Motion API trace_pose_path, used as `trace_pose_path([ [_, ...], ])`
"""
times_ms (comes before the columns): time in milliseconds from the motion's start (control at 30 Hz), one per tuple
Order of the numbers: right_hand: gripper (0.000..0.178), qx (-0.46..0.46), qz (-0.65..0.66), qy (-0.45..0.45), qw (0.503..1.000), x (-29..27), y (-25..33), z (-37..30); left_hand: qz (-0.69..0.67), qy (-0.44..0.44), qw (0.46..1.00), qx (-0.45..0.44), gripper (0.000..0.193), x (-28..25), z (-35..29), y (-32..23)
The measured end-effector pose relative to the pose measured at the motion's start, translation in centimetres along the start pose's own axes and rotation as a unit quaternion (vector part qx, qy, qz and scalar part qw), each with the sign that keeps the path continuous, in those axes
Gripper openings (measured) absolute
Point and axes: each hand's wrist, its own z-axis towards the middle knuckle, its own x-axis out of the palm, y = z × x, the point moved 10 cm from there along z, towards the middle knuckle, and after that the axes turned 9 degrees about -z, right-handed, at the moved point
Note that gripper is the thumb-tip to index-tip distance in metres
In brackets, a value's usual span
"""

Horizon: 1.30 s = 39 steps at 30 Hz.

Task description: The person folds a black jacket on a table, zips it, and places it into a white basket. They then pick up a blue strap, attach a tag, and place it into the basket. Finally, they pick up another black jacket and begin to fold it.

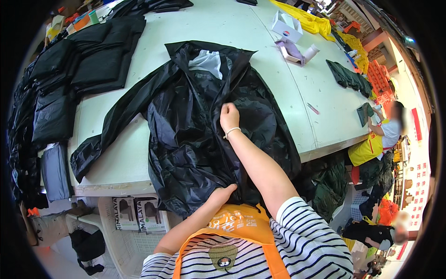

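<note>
A black raincoat lies front up on the pale table, its collar at the far end and its lower hem hanging over the near edge. White lining shows inside the neck. My right hand is closed on the coat's front opening edge at mid-chest height. Nearer to me, my left hand grips the same front edge close to the hem; its thumb is on top, and its other fingers are partly hidden by the fabric. One sleeve stretches out to the left, bent toward the table's near edge.
Stacks of folded black garments fill the table's left side. A white box, a purple cloth and a dark green garment lie to the right. White crates stand below. Another person works at the far right.
</note>
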Motion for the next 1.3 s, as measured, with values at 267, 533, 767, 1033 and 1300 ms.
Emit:
trace_pose_path([
  [267, 0.021, 0.005, 0.164, 0.017, 0.986, 0.2, -2.4, 2.4, -0.007, 0.002, 1.0, 0.004, 0.067, -1.1, 0.9, 2.2],
  [533, 0.048, 0.228, -0.146, 0.282, 0.92, 4.3, -11.2, -0.7, -0.106, 0.006, 0.994, 0.015, 0.041, -1.0, 3.6, 3.9],
  [767, 0.081, 0.136, -0.008, 0.366, 0.921, -2.6, -0.5, -6.8, -0.187, -0.002, 0.982, -0.007, 0.048, -1.2, 0.3, 0.9],
  [1033, 0.033, 0.186, -0.015, 0.313, 0.931, -13.1, -8.9, -20.5, -0.104, -0.005, 0.99, 0.095, 0.047, -2.0, 6.4, -0.8],
  [1300, 0.021, -0.14, -0.224, 0.112, 0.958, -16.1, 3.9, -20.2, -0.057, 0.023, 0.987, 0.149, 0.047, -1.0, 4.7, -1.7],
])
